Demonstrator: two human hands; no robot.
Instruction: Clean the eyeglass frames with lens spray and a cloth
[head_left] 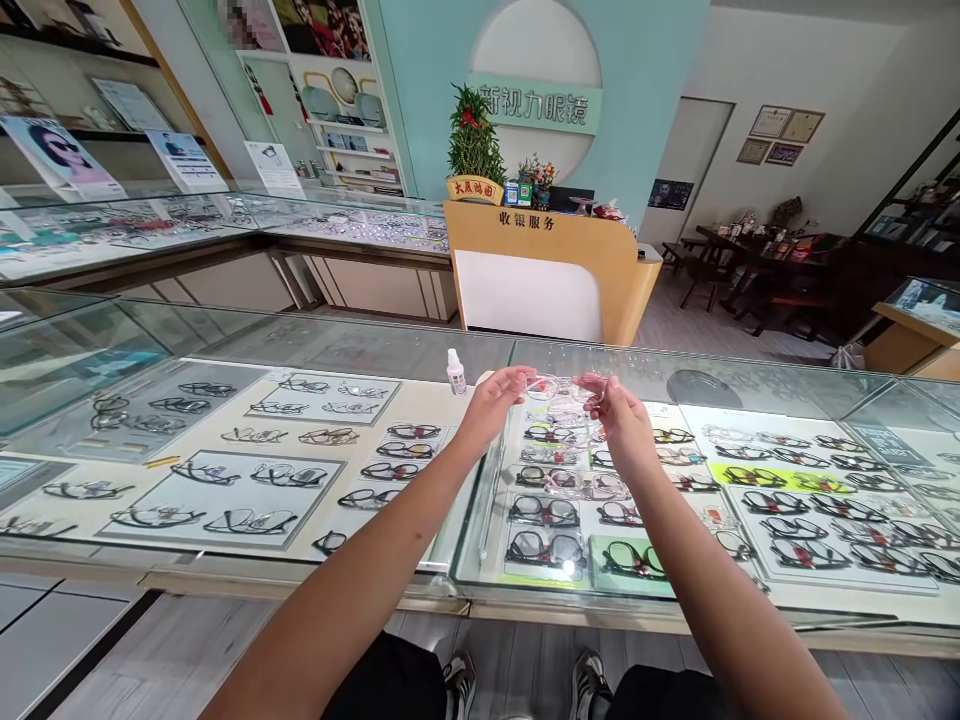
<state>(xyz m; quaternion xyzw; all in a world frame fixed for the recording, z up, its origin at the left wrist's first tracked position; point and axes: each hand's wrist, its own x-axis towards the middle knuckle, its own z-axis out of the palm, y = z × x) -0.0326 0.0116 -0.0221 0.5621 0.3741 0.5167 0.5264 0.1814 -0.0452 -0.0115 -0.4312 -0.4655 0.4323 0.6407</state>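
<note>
A pair of clear, thin-framed glasses (543, 388) is held up above the glass display counter, between my two hands. My left hand (498, 392) pinches its left side with thumb and fingers. On the other side, my right hand (616, 412) has its fingers closed on the right part of the glasses. The right lens is partly hidden by my fingers. A small white spray bottle (456, 373) stands upright on the counter, to the left of my left hand.
Rows of glasses (544, 512) lie inside the glass counter (480, 520), with more on grey trays (225, 500) at the left. Beyond it stand a wooden cashier desk (615, 270) with a plant (475, 140) and another display case (360, 225).
</note>
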